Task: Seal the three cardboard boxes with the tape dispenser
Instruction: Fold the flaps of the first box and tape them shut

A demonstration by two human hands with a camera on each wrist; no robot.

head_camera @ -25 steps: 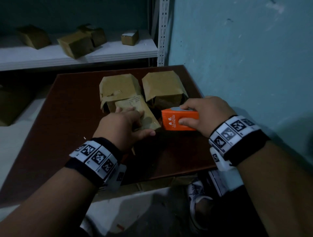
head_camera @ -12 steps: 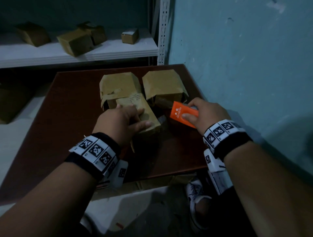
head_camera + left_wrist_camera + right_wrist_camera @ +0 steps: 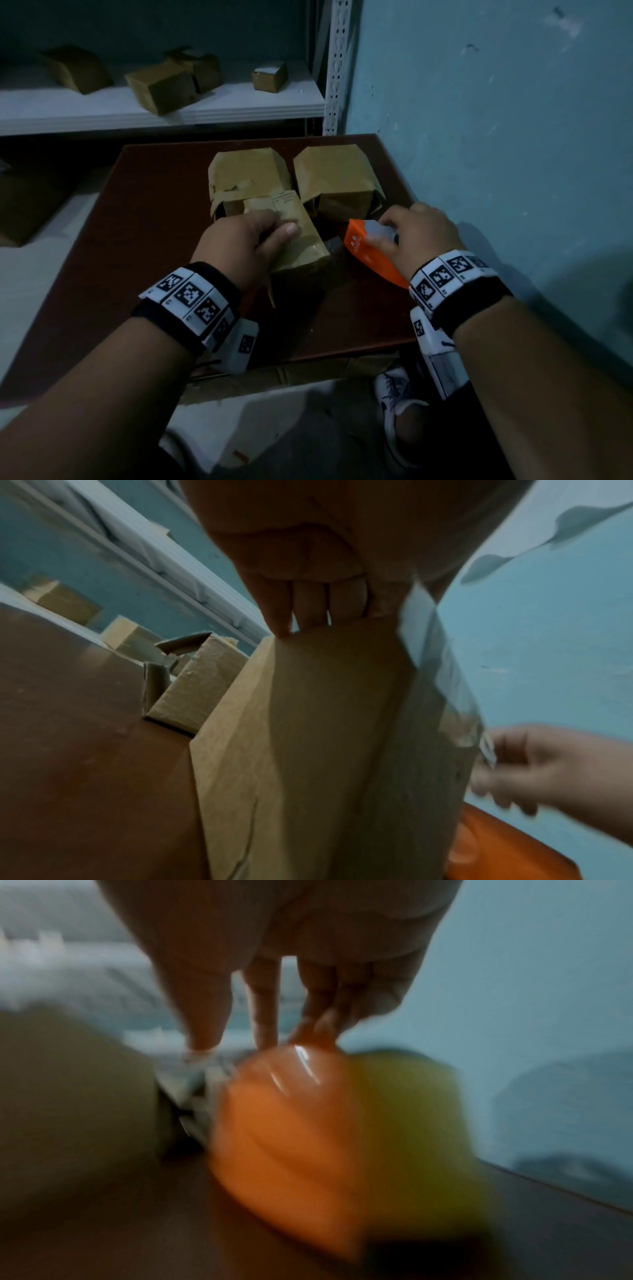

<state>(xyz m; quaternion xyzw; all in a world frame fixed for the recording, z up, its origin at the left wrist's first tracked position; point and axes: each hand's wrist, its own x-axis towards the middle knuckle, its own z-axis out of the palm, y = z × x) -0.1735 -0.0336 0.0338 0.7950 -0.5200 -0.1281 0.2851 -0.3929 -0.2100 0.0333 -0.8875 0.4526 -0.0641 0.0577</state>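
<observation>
Your left hand's fingers hook over the far top edge of the nearest plain brown cardboard box, thumb laid along its top, pinning it to the dark red-brown bench. A strip of clear shiny tape runs down its right side toward your right hand, whose fingers curl round the orange plastic tape dispenser, held tilted just beside the box. The box looks light and thin-walled, so it will likely slide or dent; keep your left hand pressing on top. Hold the stiff dispenser by its body, clear of the cutter. The tape is likely to wrinkle if slack. Two more brown boxes stand just behind, flaps loose.
</observation>
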